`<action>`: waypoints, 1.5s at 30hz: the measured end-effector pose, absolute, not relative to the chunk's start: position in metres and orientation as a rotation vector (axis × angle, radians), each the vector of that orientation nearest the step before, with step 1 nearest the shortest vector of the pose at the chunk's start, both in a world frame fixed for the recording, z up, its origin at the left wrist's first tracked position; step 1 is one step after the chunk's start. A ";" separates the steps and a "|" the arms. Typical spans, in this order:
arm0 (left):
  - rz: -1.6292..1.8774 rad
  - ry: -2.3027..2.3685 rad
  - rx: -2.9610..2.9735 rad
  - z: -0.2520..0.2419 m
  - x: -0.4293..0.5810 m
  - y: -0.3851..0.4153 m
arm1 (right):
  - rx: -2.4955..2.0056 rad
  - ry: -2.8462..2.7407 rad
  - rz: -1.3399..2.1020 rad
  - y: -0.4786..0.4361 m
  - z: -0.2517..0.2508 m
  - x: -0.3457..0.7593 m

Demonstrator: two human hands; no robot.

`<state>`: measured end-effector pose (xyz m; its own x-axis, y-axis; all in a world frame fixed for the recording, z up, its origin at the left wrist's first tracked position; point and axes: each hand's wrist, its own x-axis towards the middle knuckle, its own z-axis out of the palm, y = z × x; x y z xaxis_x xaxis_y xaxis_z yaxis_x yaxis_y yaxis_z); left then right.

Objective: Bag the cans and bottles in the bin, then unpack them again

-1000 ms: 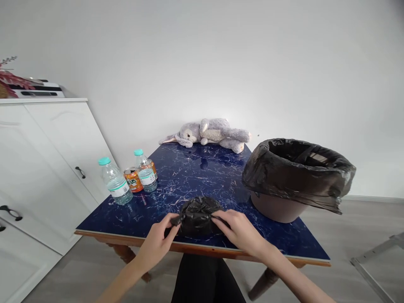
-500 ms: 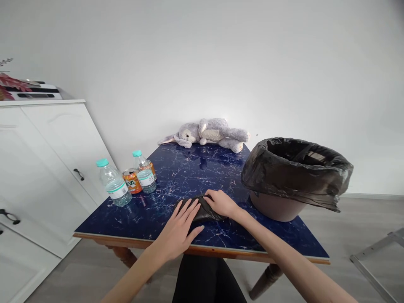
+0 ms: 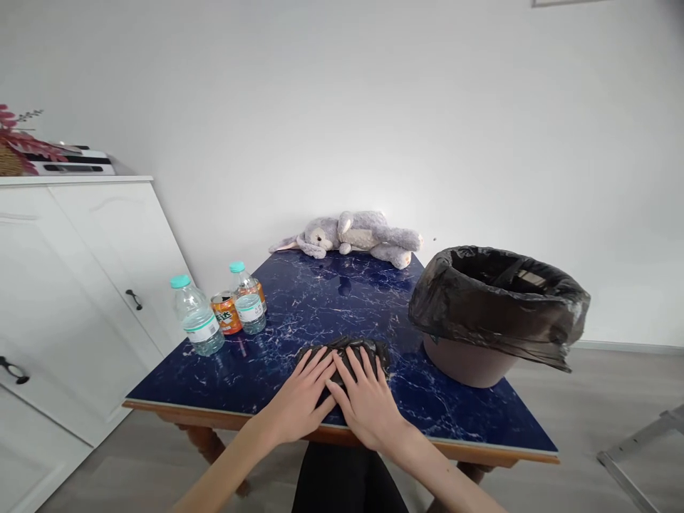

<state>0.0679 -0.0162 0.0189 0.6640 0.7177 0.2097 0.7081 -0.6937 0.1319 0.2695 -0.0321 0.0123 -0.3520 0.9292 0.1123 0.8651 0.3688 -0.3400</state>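
Observation:
A bundle of black plastic bag (image 3: 342,345) lies folded near the front edge of the blue marbled table (image 3: 299,299). My left hand (image 3: 300,400) rests flat on its left part, fingers stretched out. On the right part lies my right hand (image 3: 365,399), also flat with fingers spread, its thumb touching or nearly touching the left hand. Both palms hide much of the plastic. To the right stands a brown trash bin (image 3: 464,362), its rim covered by a black trash bag (image 3: 481,306) that hangs over the sides.
Two water bottles with teal caps (image 3: 199,324) (image 3: 249,306) and orange cans (image 3: 226,313) stand at the table's left. A grey plush rabbit (image 3: 363,235) lies along the back by the wall. A white cabinet (image 3: 101,285) is at left; a metal frame (image 3: 635,456) stands on the floor at right.
My right hand has moved from gripping the bundle's far edge to lying flat on it beside the left hand. The left hand stays on the plastic. The view has tilted slightly up.

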 end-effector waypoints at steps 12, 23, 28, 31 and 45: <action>0.695 1.575 2.488 0.015 0.044 -0.013 | -1.677 -2.318 0.194 0.036 0.009 0.317; 0.854 1.606 2.555 0.002 0.046 -0.010 | -1.813 -2.209 0.226 -0.020 -0.007 0.265; 0.876 1.606 2.561 0.002 0.045 -0.010 | -1.854 -2.130 0.171 0.030 -0.014 0.282; 0.869 1.616 2.547 0.003 0.045 -0.010 | -1.924 -2.072 0.140 0.061 -0.018 0.296; 0.838 1.621 2.509 0.009 0.047 -0.014 | -2.171 -1.655 0.105 0.146 -0.020 0.349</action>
